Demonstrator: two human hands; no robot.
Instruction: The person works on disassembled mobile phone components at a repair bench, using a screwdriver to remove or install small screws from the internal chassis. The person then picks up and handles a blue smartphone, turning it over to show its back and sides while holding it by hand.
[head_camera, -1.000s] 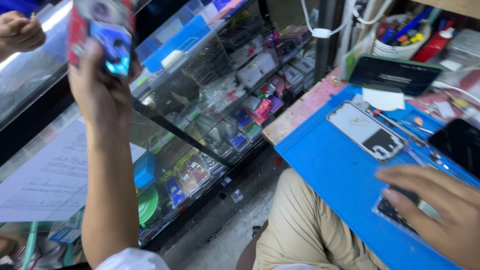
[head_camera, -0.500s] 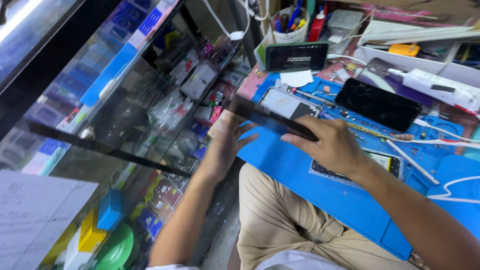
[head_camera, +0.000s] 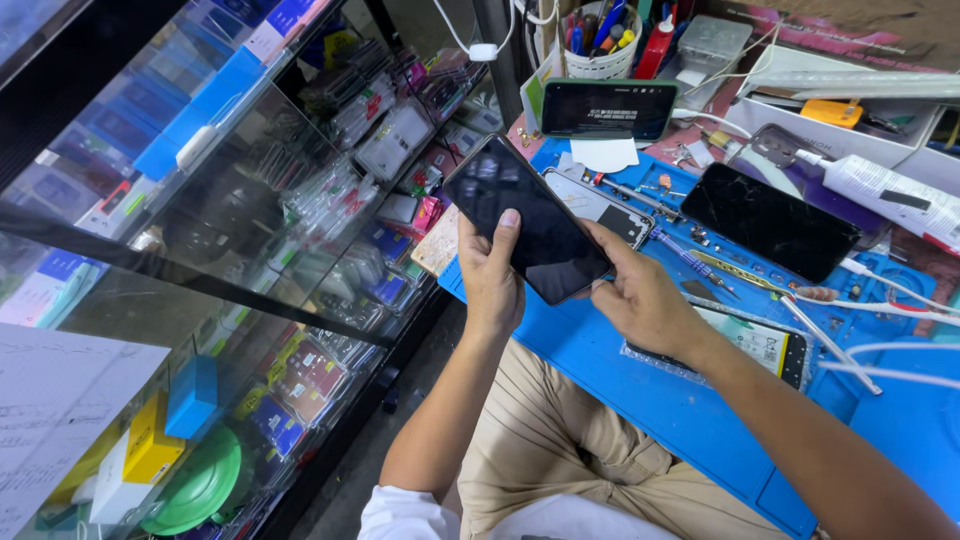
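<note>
At the far left stands a glass showcase (head_camera: 250, 230) full of small packets. Beside it, the left hand (head_camera: 490, 285) grips a dark phone (head_camera: 527, 217) from below, thumb on its screen, above the blue mat (head_camera: 660, 400). The right hand (head_camera: 645, 300) pinches the phone's lower right edge with its fingertips, over an opened phone (head_camera: 760, 345) on the mat.

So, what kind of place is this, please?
Most likely a phone repair stall. Both hands, left hand and right hand, hold a dark phone over a blue work mat with an opened phone, beside a glass case of packaged accessories.
</note>
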